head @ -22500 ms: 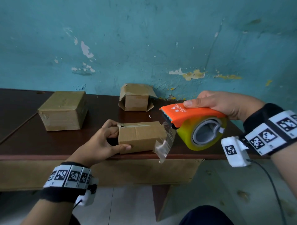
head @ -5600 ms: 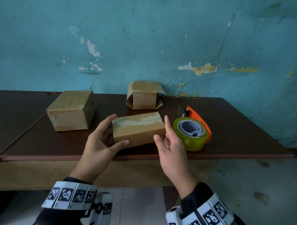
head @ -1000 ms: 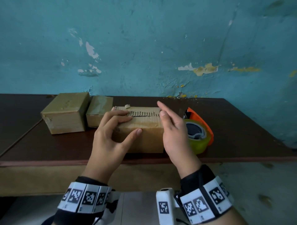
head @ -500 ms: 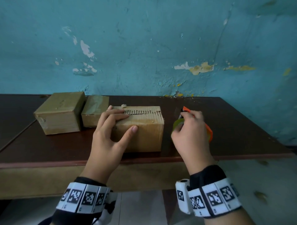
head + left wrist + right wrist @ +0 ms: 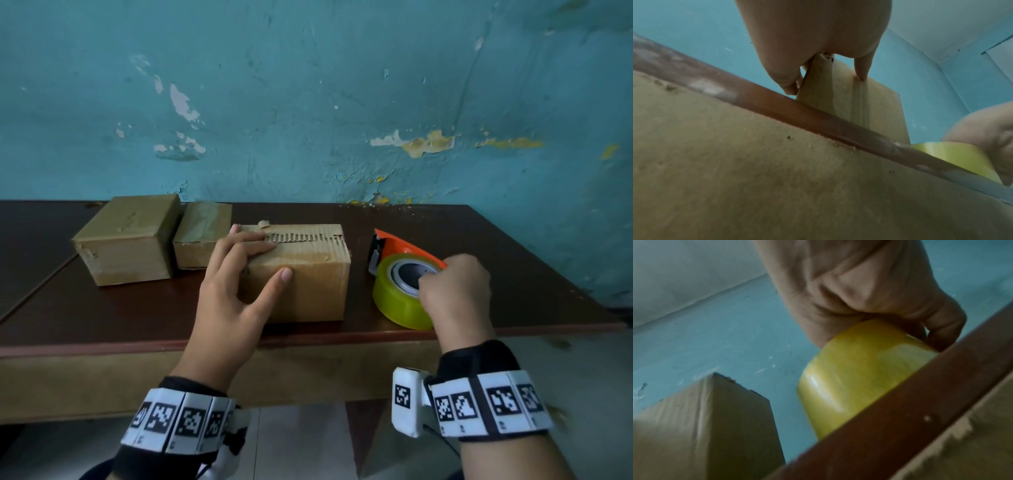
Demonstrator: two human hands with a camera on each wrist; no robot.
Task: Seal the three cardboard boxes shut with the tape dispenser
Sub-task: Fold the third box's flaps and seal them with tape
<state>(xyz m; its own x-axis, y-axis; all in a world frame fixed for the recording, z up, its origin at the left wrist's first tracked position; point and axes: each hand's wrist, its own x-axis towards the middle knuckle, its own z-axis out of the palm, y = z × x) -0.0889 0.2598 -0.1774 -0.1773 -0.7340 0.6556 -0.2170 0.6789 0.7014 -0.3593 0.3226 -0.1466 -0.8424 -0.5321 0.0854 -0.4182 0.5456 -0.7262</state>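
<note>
Three brown cardboard boxes stand on the dark table (image 5: 102, 308). The large box (image 5: 126, 240) and a small taped box (image 5: 202, 233) sit side by side at the back left. The third box (image 5: 308, 281) (image 5: 859, 105) (image 5: 705, 426) stands near the front edge, its flaps down, with torn corrugated card along the top. My left hand (image 5: 239, 270) (image 5: 812, 32) holds its top left corner, fingers over the top, thumb on the front face. The orange tape dispenser (image 5: 400, 284) with its yellow-green roll (image 5: 953, 155) (image 5: 855, 378) stands just right of that box. My right hand (image 5: 455, 287) (image 5: 859, 288) grips it from the near side.
A peeling teal wall (image 5: 308, 102) rises right behind the table. The table's front edge (image 5: 137, 346) (image 5: 900, 418) runs close under both wrists, with floor below. Bare tabletop lies to the right of the dispenser and at the far left.
My right hand left the right end of the third box, went to the tape dispenser and now grips it; the dispenser has tipped up onto its roll. My left hand stays on the box.
</note>
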